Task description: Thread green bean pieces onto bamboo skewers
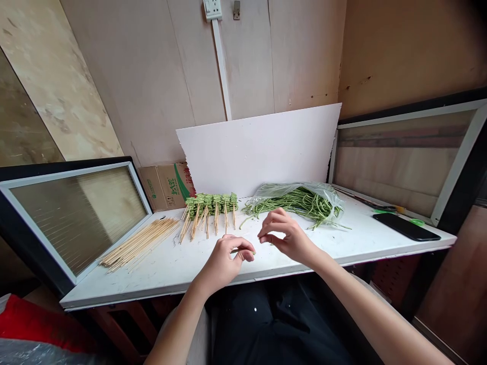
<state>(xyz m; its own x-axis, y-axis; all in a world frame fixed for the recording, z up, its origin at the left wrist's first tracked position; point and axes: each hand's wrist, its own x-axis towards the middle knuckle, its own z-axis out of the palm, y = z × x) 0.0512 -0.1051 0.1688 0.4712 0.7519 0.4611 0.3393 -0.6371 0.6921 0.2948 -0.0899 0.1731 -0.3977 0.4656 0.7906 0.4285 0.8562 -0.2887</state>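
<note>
Near the table's front edge, my left hand point(226, 258) is closed round a green bean point(236, 250), with only a short piece showing between thumb and fingers. A little higher and to the right, my right hand point(286, 234) is pinched, its fingertips apart from the left hand; whatever they may hold is too small to make out. Behind the left hand stand bundles of skewered green bean pieces point(213, 203), their bare stick ends pointing towards me. Long green beans point(300, 202) lie in a clear plastic bag point(268, 189) beyond my right hand.
Loose bamboo skewers point(140, 241) are piled on the left of the white table point(304, 256). A black phone point(406, 226) lies at the right. Behind are a cardboard box point(163, 187) and a leaning white board point(258, 152). Framed glass panels point(81, 213) flank both sides.
</note>
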